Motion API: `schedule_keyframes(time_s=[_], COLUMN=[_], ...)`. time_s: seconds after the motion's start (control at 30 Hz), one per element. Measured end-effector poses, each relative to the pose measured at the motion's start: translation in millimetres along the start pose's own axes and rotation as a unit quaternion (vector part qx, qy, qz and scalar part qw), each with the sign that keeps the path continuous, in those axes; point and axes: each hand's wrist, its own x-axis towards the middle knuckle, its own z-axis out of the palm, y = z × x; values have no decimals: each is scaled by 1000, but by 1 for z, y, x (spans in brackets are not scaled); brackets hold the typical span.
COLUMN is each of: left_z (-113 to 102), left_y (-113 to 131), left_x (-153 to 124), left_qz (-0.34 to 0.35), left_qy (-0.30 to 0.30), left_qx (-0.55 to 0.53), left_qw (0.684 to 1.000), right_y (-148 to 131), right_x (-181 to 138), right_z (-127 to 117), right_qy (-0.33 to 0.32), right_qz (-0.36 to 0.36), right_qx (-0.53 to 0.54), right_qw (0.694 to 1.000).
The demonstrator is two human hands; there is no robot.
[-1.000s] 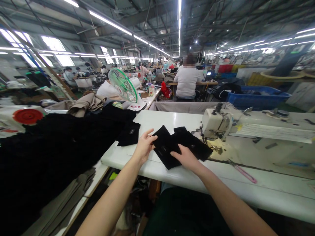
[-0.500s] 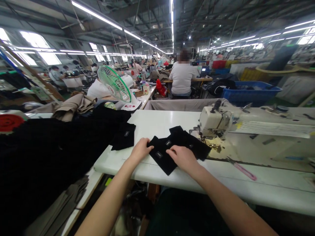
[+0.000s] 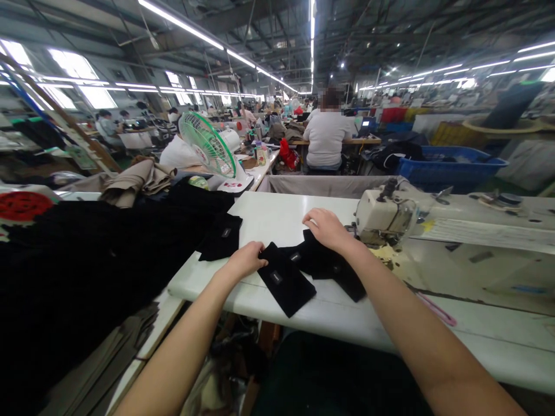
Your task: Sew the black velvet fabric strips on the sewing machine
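A black fabric piece (image 3: 292, 289) with a small dark label lies slanted on the white sewing table (image 3: 269, 214). My left hand (image 3: 247, 260) pinches its upper left corner between thumb and fingers. More black labelled pieces (image 3: 318, 260) overlap just right of it. At their far edge is my right hand (image 3: 327, 228), fingers curled down onto the cloth, the fingertips partly hidden. Another labelled black piece (image 3: 223, 237) lies left of my left hand, at the edge of a large black cloth heap (image 3: 87, 277).
A sewing machine (image 3: 381, 216) stands right of the pieces. Pink-handled snips (image 3: 437, 309) lie before it, partly behind my right forearm. A green fan (image 3: 208, 144), beige folded cloth (image 3: 136, 182) and a blue crate (image 3: 451, 167) are beyond. A person in white (image 3: 327, 138) sits farther off.
My right hand has moved from the front labelled piece to the far edge of the others. The front piece and the right-hand pieces now lie more spread apart. My left hand keeps its corner.
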Motion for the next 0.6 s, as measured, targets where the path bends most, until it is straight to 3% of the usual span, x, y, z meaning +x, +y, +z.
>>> schedule_keyframes(time_s=[0.17,0.33,0.5,0.6], left_z=[-6,-6,-7,-9], left_y=[4,1,-7,-9], left_x=[6,10,12,10], left_qz=[-3,-2,0,3], left_qy=[-29,-36,-39,-34], left_qx=[24,25,16,9], left_qw=[999,999,999,999], right_y=[1,3,4,2], right_x=[-9,-10,-5,-7], right_z=[13,19,18,22], right_qy=[-90,-99,-159,-150], right_qz=[-31,-7,1,6], right_qx=[11,-14,-32,-43], right_qw=[995,995,987,988])
